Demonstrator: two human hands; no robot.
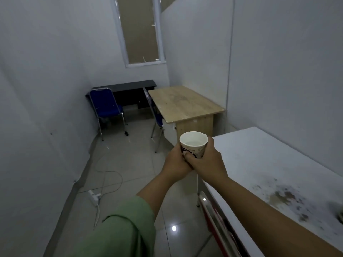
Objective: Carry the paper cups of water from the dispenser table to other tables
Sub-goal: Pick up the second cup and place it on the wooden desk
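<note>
A white table [259, 164] runs along the right wall at the near right, its top bare at the far end and marked with dark and brownish stains [284, 197] toward the near end, where a dark thing at the frame edge is too blurred to tell. Farther off on the right stands a light wooden table [185, 104] with a bare top, and beyond it, against the far wall, a black table [130, 85]. The grey tiled floor [133, 164] carries two blue chairs [106, 106] near those far tables, and at the near left a white power strip [94, 196] with its thin cable [111, 175] looping across the tiles.
</note>
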